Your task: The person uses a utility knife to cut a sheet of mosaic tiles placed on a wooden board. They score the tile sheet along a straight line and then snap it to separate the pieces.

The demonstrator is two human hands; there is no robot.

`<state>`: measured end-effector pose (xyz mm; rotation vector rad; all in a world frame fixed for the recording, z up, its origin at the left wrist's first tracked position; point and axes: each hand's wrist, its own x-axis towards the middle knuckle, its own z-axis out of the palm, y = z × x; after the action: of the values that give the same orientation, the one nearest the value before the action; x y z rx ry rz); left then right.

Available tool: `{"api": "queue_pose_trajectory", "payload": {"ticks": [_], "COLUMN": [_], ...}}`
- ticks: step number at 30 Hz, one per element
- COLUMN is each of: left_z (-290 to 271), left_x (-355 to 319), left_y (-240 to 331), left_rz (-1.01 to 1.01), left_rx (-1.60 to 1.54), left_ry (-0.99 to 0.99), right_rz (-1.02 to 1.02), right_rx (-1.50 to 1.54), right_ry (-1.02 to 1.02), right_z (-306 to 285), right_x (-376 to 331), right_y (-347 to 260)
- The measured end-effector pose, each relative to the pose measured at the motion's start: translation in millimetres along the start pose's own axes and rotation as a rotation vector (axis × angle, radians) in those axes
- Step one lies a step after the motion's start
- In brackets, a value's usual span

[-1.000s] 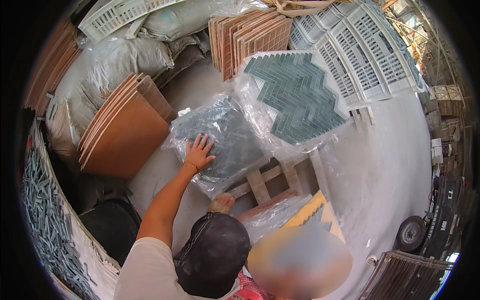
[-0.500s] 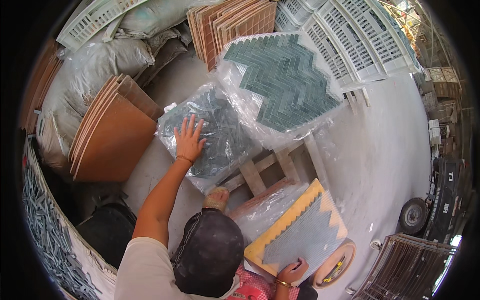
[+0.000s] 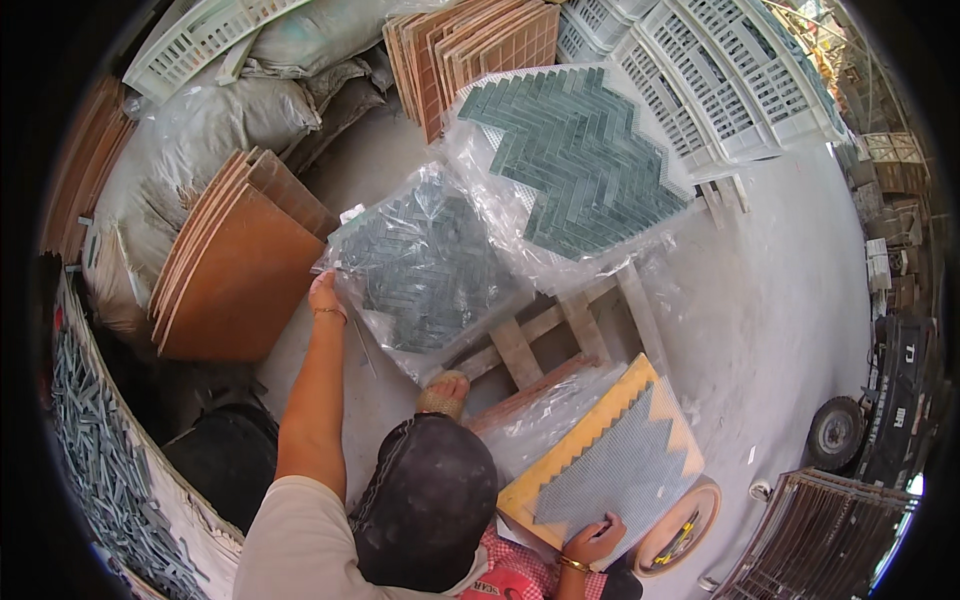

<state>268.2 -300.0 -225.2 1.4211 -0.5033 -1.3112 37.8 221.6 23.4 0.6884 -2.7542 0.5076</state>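
Note:
My left hand (image 3: 325, 293) is at the left corner of a plastic-wrapped stack of dark green-grey herringbone tile sheets (image 3: 425, 265). Its fingers are closed on the edge of the clear plastic film (image 3: 352, 300). Lower right, a mesh-backed tile sheet (image 3: 605, 470) lies on an orange board (image 3: 575, 428) with a zigzag border. My right hand (image 3: 594, 543) is at the sheet's near edge, fingers curled together over the mesh; its grip is partly hidden. Farther back, an uncovered green herringbone tile sheet (image 3: 575, 160) lies on mesh and plastic.
Brown boards (image 3: 235, 265) lean at left beside filled sacks (image 3: 215, 140). White plastic crates (image 3: 710, 75) stand at the back right. A wooden pallet (image 3: 515, 350) lies beneath the plastic. A round tub (image 3: 678, 525) sits beside the orange board. Loose tile strips (image 3: 110, 460) fill a container at far left.
My left hand has moved from lying spread on top of the wrapped stack to its left corner, where the fingers have closed on the film. My right hand stays at the mesh sheet.

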Motion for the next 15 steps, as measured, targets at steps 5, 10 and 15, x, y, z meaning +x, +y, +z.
{"api": "queue_pose_trajectory", "payload": {"ticks": [5,10,15], "left_z": [24,8,-1], "left_x": [-18,-9,3], "left_y": [25,24,33], "left_rz": [0.073,0.217,0.820], "left_rx": [0.214,0.108,0.619], "left_ry": [0.074,-0.076,-0.122], "right_rz": [-0.010,-0.001,-0.018], "right_rx": [-0.007,-0.009,-0.009], "right_ry": [0.020,-0.004,-0.004], "right_z": [2,-1,0], "right_x": [-3,-2,0], "right_y": [6,2,1]}}
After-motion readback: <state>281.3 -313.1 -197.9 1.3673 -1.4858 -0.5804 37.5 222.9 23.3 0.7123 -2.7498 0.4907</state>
